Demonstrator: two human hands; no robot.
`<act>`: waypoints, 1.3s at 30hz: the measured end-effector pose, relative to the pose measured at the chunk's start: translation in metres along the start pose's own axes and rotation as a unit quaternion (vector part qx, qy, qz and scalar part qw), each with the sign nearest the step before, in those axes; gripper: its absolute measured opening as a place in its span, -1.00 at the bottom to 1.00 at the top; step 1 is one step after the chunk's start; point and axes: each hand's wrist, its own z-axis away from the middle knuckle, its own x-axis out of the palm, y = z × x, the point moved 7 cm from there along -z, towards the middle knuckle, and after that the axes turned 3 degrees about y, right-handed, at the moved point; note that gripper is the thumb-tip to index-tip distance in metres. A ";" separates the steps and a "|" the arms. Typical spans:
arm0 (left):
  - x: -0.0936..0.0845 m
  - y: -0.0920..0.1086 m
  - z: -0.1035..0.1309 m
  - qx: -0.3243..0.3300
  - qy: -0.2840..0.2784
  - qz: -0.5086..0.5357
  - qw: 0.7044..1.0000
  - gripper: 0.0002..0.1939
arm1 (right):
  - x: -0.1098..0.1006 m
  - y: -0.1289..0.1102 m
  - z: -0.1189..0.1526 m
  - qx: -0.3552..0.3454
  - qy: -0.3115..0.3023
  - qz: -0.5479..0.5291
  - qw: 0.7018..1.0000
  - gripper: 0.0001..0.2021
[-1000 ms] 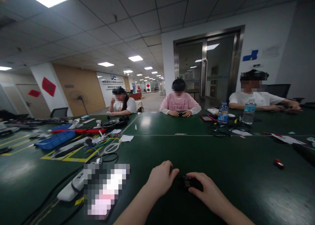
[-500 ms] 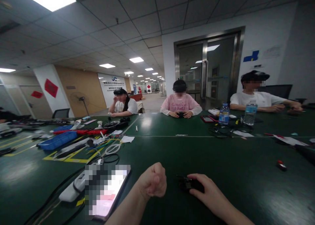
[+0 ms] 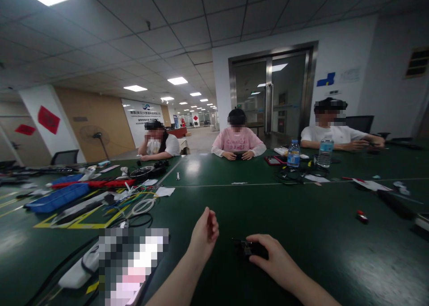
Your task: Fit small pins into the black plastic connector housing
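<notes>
My left hand [image 3: 205, 232] is raised over the table, half uncurled, with its fingers bent loosely and the thumb side up; nothing shows in it. To its right, my right hand [image 3: 273, 254] grips a small black device [image 3: 247, 249] between thumb and fingers, low at the tabletop. A thin dark prong sticks out from the device's left end. Its exact kind is hard to make out, as my fingers cover its right part. The phone [image 3: 147, 257], lit and partly blurred out, lies left of my left forearm.
On the green table [image 3: 208, 196] a white power strip [image 3: 75, 270], cables [image 3: 142, 206] and a blue tray [image 3: 60, 198] stand left. Bottles [image 3: 293, 154] are at the far right; a small red-and-black item [image 3: 361, 216] lies nearer. Three people sit opposite.
My left hand has loosened from a fist into a half-open curl. My right hand keeps its hold on the black device. The view has turned slightly to the right.
</notes>
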 end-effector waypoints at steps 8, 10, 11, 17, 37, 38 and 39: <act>0.028 -0.007 0.029 0.115 -0.248 -0.585 0.764 -0.42 | 0.000 -0.001 0.000 0.002 0.003 0.003 1.000 -0.63; 0.027 -0.014 0.033 0.113 -0.270 -0.633 0.717 -0.31 | -0.001 -0.004 0.000 -0.006 0.008 0.009 1.000 -0.64; 0.027 -0.017 0.034 0.114 -0.276 -0.646 0.702 -0.30 | -0.002 -0.005 0.000 -0.010 0.011 0.011 1.000 -0.64; 0.027 -0.026 0.033 0.129 -0.263 -0.662 0.690 -0.51 | -0.004 -0.010 0.002 -0.005 0.009 0.011 1.000 -0.68; 0.027 -0.024 0.034 0.139 -0.260 -0.648 0.702 -0.57 | -0.003 -0.009 0.003 -0.014 0.003 0.012 1.000 -0.68; 0.028 -0.024 0.034 0.143 -0.259 -0.649 0.701 -0.57 | -0.004 -0.009 0.003 -0.017 0.005 0.013 1.000 -0.68; 0.028 -0.024 0.033 0.146 -0.259 -0.650 0.699 -0.58 | -0.004 -0.010 0.003 -0.021 0.007 0.015 1.000 -0.68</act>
